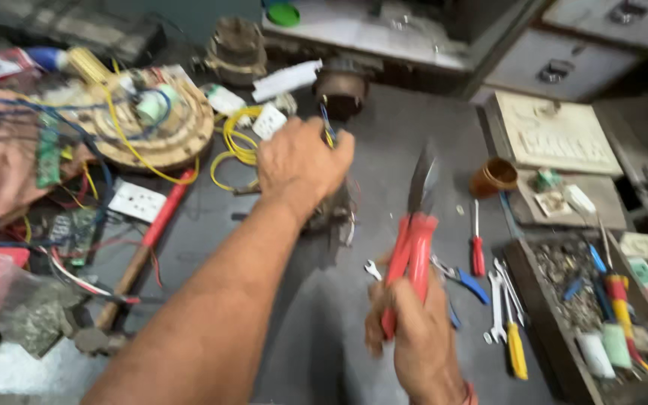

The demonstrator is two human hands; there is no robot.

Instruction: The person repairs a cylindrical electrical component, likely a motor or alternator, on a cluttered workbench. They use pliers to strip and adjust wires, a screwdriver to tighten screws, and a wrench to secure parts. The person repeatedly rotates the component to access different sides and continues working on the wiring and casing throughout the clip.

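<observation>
1. Far left of both grips, a wooden-handled hammer (140,255) lies on the grey bench (294,330), untouched, beside loose circuit boards (69,232) and a round winding former (151,120) trailing yellow wire (234,146).
2. The left hand (301,165) is closed tight around a small dark motor-like part (331,214), with blue and yellow leads (327,124) poking up just above the grip. The part sits under the fist, on or just above the bench; I cannot tell which.
3. Just right of that, the right hand (414,330) grips red-handled pliers (414,240), handles squeezed together, the dark nose pointing up and blurred.
4. The pliers' nose stands apart from the leads, so by my reading no cut or pull on the wires has started; holding the part steady is done, working the leads is left.
5. Right of the pliers grip lie a red screwdriver (477,251), spanners (498,296) and a yellow-handled tool (517,349), all idle.
</observation>
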